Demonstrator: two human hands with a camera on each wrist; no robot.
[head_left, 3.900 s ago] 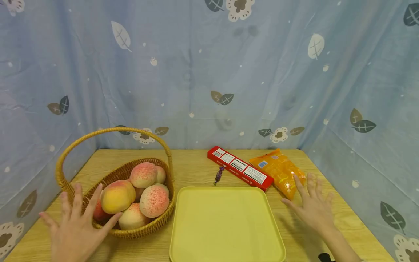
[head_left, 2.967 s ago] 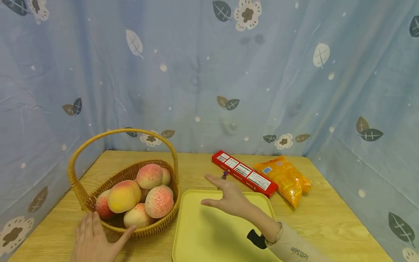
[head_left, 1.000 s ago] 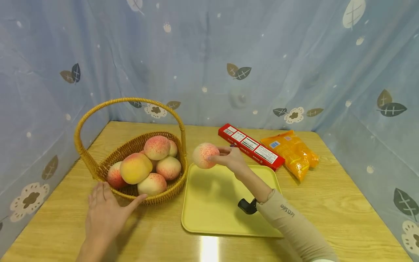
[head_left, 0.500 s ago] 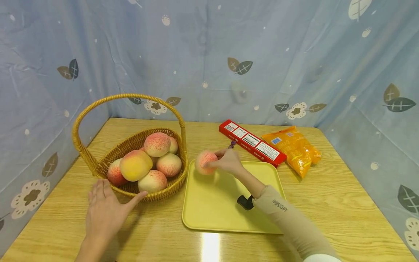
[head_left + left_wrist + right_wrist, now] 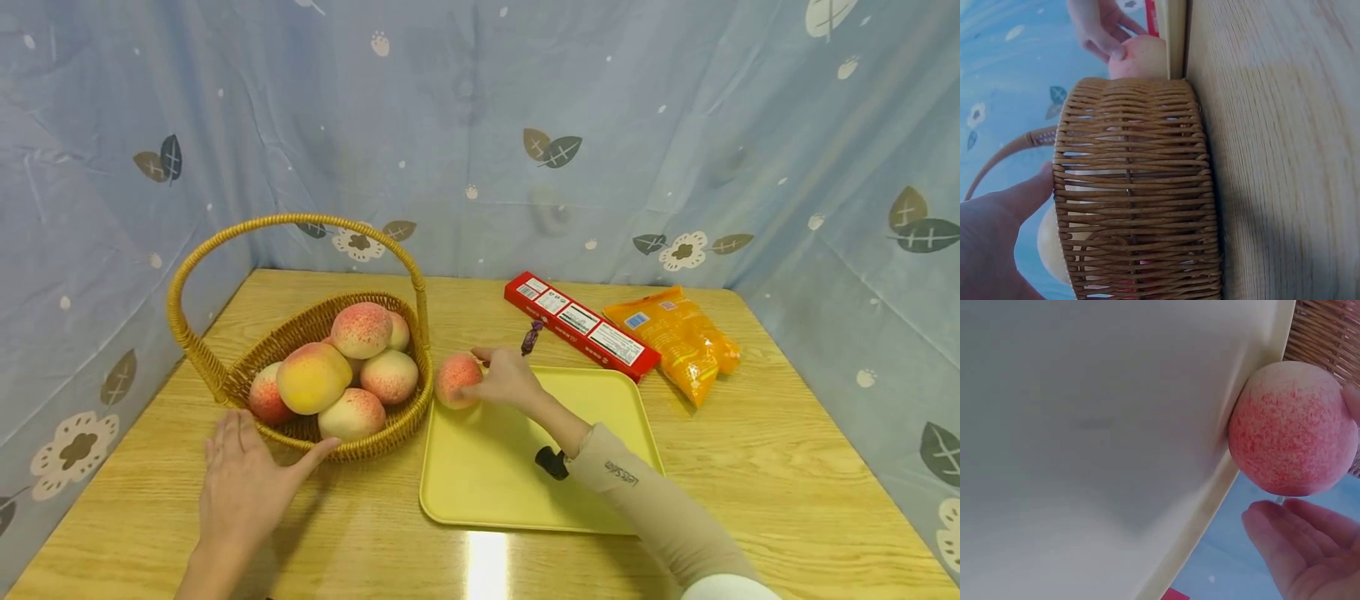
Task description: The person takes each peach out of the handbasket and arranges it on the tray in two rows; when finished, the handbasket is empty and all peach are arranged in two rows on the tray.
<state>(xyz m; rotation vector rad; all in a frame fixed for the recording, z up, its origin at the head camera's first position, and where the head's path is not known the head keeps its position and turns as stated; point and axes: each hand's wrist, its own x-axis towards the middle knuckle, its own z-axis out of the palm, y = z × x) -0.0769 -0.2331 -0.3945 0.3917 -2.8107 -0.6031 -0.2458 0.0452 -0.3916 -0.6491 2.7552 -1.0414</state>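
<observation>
A pink-speckled peach [image 5: 458, 381] sits in the far left corner of the yellow tray [image 5: 525, 508]. My right hand [image 5: 506, 383] is beside it with loosened fingers. In the right wrist view a gap shows between the fingertips [image 5: 1266, 515] and the peach, while the thumb stays close at its side. My left hand [image 5: 243, 479] rests at the near left rim of the wicker basket [image 5: 375, 452], fingers straight and thumb spread along the rim. Several peaches lie in the basket, among them a yellow one [image 5: 311, 379] and a red-topped one [image 5: 362, 330].
Behind the tray lie a purple wrapped candy [image 5: 531, 337] and a long red box [image 5: 581, 325]. An orange snack bag [image 5: 675, 337] is at the back right. The basket's tall handle [image 5: 300, 219] arches over the fruit. A blue curtain [image 5: 465, 142] encloses the table.
My right hand went to the basket, lifted a peach out and carried it over the tray. Since then it has lowered the peach into the far left corner and loosened its fingers. My left hand moved to the basket's rim.
</observation>
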